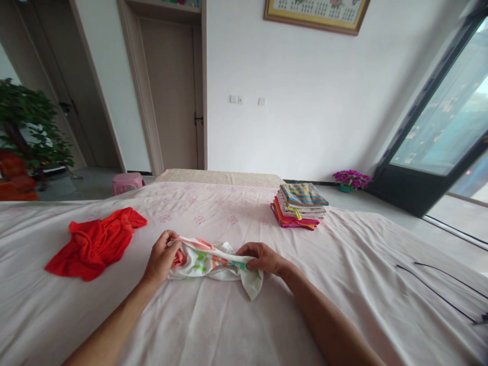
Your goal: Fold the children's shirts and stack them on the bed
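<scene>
A white towel point(213, 264) with orange and green print lies bunched in front of me on the pale pink bedsheet point(190, 325). My left hand point(162, 258) pinches its left end between thumb and fingers. At the other end, my right hand point(263, 258) grips the upper edge, and a loose corner hangs below it. The cloth is stretched between both hands, with its middle folded and rumpled. Off to the left lies a crumpled red towel point(101, 241), touched by neither hand.
Beyond my right hand stands a stack of folded towels point(301, 206), a striped one on top. Two thin black cords point(436, 293) lie at the right. A pink stool point(127, 182) and a potted plant with magenta flowers point(351, 179) stand on the floor past the sheet.
</scene>
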`<action>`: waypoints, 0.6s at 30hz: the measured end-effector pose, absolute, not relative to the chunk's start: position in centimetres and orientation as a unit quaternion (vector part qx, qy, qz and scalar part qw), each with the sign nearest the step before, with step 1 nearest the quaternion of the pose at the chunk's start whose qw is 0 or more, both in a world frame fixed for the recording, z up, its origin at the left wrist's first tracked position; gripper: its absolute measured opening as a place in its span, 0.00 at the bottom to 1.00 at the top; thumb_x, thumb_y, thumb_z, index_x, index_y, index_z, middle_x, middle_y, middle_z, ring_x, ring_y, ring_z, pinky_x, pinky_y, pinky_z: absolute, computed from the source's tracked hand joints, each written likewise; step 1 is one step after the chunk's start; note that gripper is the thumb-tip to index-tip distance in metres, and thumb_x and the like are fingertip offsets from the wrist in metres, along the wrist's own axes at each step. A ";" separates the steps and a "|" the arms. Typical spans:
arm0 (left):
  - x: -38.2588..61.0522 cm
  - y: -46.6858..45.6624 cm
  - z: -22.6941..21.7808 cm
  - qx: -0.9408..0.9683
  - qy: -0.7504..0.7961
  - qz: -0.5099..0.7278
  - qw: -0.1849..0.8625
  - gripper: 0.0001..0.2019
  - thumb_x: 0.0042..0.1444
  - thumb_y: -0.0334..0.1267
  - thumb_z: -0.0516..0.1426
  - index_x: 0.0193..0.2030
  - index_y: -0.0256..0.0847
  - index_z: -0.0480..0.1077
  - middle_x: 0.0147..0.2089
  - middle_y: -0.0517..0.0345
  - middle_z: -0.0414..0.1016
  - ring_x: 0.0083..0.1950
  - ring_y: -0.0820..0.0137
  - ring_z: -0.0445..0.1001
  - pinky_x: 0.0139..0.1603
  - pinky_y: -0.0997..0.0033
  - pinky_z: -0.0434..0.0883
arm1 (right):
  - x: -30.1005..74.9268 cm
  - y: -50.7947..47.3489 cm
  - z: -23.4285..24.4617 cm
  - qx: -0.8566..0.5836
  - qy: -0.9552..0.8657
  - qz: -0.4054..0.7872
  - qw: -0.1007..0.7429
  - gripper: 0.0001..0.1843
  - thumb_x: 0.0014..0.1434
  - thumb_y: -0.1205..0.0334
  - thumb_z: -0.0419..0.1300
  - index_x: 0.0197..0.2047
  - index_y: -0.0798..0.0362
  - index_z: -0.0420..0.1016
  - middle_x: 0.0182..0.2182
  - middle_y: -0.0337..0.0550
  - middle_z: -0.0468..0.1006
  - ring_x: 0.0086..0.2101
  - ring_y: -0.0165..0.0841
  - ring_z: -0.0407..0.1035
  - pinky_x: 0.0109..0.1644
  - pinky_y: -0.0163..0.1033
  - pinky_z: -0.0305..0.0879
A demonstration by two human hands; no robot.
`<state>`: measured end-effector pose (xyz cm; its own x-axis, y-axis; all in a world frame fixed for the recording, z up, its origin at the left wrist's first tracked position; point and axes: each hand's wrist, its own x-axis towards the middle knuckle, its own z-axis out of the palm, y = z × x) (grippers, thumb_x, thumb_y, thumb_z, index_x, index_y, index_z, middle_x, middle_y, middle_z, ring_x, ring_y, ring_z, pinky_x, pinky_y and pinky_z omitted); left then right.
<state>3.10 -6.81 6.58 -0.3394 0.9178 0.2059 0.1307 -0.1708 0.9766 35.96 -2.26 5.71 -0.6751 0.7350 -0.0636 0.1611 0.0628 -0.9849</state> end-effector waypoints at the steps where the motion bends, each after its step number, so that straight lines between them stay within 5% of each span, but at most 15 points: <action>1: 3.0 -6.9 6.7 0.473 0.555 0.602 0.326 0.09 0.49 0.39 0.57 0.34 0.44 0.60 0.21 0.73 0.57 0.20 0.77 0.59 0.22 0.80 0.58 | 36.0 -2.2 5.6 -0.330 -0.705 0.577 0.247 0.24 0.43 0.71 0.61 0.46 0.55 0.78 0.40 0.40 0.82 0.38 0.34 0.73 0.42 0.35 0.66; 11: 2.1 -7.2 8.6 0.492 0.558 0.607 0.281 0.20 0.51 0.53 0.60 0.42 0.39 0.69 0.33 0.62 0.72 0.32 0.70 0.70 0.34 0.74 0.68 | 37.0 -1.9 6.9 -0.522 -0.812 0.133 0.225 0.17 0.51 0.71 0.52 0.38 0.53 0.80 0.38 0.46 0.80 0.40 0.35 0.72 0.44 0.35 0.61; 14: 1.3 -7.0 9.2 0.513 0.581 0.581 0.249 0.21 0.52 0.55 0.59 0.42 0.39 0.71 0.29 0.63 0.72 0.32 0.70 0.69 0.34 0.75 0.67 | 37.4 -1.4 7.1 -0.556 -0.756 0.187 0.290 0.14 0.54 0.67 0.51 0.38 0.52 0.78 0.34 0.44 0.79 0.35 0.34 0.71 0.38 0.35 0.61; 18: 0.2 -7.0 10.7 0.525 0.601 0.565 0.209 0.21 0.54 0.57 0.58 0.41 0.39 0.72 0.24 0.66 0.65 0.27 0.72 0.64 0.30 0.76 0.64 | 37.2 -1.4 8.9 -0.506 -0.624 0.415 0.426 0.11 0.54 0.57 0.55 0.37 0.53 0.75 0.25 0.37 0.73 0.25 0.30 0.65 0.27 0.33 0.57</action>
